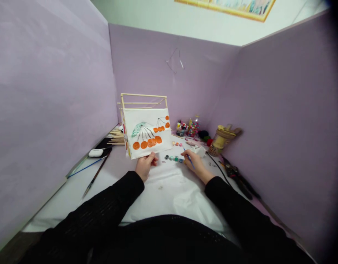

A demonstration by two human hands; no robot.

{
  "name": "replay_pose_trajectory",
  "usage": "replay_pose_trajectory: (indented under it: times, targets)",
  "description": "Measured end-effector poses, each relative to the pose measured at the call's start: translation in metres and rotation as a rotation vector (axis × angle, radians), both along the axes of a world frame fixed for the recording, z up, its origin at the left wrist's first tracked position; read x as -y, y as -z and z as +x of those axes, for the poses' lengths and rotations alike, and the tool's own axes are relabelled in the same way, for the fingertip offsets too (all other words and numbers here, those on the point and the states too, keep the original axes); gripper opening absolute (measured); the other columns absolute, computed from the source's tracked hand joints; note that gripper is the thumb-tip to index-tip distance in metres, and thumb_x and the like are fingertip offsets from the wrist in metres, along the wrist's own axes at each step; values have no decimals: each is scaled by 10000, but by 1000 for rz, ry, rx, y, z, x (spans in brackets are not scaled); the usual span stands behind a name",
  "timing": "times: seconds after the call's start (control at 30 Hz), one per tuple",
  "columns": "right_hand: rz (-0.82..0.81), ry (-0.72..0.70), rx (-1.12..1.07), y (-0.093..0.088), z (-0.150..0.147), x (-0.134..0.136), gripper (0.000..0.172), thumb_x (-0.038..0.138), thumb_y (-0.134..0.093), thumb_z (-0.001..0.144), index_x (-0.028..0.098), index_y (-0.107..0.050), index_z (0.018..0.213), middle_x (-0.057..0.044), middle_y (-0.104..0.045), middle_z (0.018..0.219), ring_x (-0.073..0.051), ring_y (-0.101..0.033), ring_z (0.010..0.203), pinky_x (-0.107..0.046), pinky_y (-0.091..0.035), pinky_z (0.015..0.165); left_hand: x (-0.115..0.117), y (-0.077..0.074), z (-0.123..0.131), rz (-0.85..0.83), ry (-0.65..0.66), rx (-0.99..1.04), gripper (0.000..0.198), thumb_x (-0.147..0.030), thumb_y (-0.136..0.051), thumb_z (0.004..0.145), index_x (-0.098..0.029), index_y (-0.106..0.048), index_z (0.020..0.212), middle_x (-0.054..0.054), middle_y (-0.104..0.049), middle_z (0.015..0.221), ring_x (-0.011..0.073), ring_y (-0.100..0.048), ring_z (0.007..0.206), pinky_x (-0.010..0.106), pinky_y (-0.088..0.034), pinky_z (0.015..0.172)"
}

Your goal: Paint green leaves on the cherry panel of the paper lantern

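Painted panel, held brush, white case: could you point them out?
Painted panel [147, 132]: head view, middle of its front.
Held brush [190, 161]: head view, blue handle.
White case [96, 153]: head view, its middle.

Grips the painted panel [147, 132] by its lower edge at eleven o'clock with the left hand [145, 167]; holds a blue brush [188, 158] at one in the right hand [196, 164], near paint pots [176, 159] at twelve. Shows pliers [237, 176] at two.

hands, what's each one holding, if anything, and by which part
The left hand holds the painted frame by its bottom edge. The right hand holds the blue brush by its handle; the exact finger placement is unclear.
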State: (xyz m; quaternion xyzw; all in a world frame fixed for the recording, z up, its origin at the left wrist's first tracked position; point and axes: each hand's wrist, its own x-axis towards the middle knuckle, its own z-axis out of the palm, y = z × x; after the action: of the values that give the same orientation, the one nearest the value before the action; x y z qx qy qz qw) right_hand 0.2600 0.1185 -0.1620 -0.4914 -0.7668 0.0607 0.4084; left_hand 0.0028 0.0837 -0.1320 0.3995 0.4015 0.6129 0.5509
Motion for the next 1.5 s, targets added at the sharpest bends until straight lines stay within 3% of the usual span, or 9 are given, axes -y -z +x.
replay_pose_trajectory:
  times: [0.27, 0.47, 0.63, 0.73, 0.87, 0.97, 1.17, 1.33, 1.5]
  targets:
    - [-145, -162, -21, 5, -14, -2, 104, 167, -466, 789, 196, -566, 794, -21, -672, 796, -149, -602, 725, -272, -457, 711, 8, -5, 3, -126, 6, 170, 417, -522, -665, 750, -134, -579, 878, 11, -609, 659, 99, -559, 523, 229, -465, 506]
    - [-110, -138, 27, 8, -23, -3, 70, 236, -537, 782, 195, -520, 729, 7, -573, 687, -127, -490, 622, -241, -395, 614, 24, -5, 10, -251, -130, 260, 253, -384, -531, 898, -159, -514, 785, 29, -619, 723, 98, -593, 564, 225, -487, 524]
    - [-141, -74, 25, 11, -22, -8, 101, 269, -587, 757, 191, -541, 802, 11, -571, 712, -131, -497, 647, -239, -384, 627, 44, -6, 5, -268, -140, 249, 64, -148, -571, 856, -165, -537, 804, 66, -650, 936, 103, -641, 723, 226, -516, 638]
    - [-183, -82, 32, 10, -20, -9, 97, 260, -589, 760, 189, -555, 817, 11, -593, 715, -131, -517, 652, -237, -385, 635, 62, -8, 2, -322, 12, 245, 131, -76, -619, 785, -171, -588, 871, 103, -642, 1123, 136, -656, 878, 240, -521, 726]
    - [-189, -107, 36, 6, -15, -3, 66, 243, -582, 762, 185, -552, 776, 8, -607, 717, -129, -524, 652, -237, -381, 635, 80, -8, 9, -467, 467, 125, 228, -183, -715, 730, -152, -626, 938, 174, -650, 1109, 197, -664, 908, 285, -522, 713]
    - [-212, -139, 20, 2, -7, 5, 66, 247, -572, 772, 187, -545, 770, 11, -600, 718, -127, -517, 647, -237, -384, 628, 81, -4, 21, -276, 599, -189, 278, -226, -695, 728, -167, -637, 994, 158, -651, 1102, 197, -662, 834, 288, -511, 651]
    - [-320, -268, 23, -5, 13, 23, 59, 189, -580, 735, 193, -529, 766, 9, -606, 762, -124, -520, 682, -233, -406, 657, 65, 4, 47, 433, 343, -908, 430, -121, -560, 756, -203, -608, 1175, 140, -562, 1292, 290, -563, 1130, 416, -415, 984]
    - [-372, -380, 154, -20, 24, 46, 63, 153, -571, 732, 189, -551, 779, 11, -594, 750, -115, -496, 663, -219, -391, 621, 62, 10, 64, 485, 327, -1229, 325, -134, -521, 796, -144, -617, 1106, 181, -634, 1068, 315, -634, 931, 404, -472, 813]
    - [-379, -408, 186, -29, 22, 57, 45, 222, -588, 768, 189, -569, 792, -4, -607, 743, -121, -512, 648, -227, -404, 606, 58, 19, 70, 545, 321, -1285, 209, -117, -487, 807, -159, -641, 943, 139, -641, 875, 279, -637, 777, 357, -459, 717]
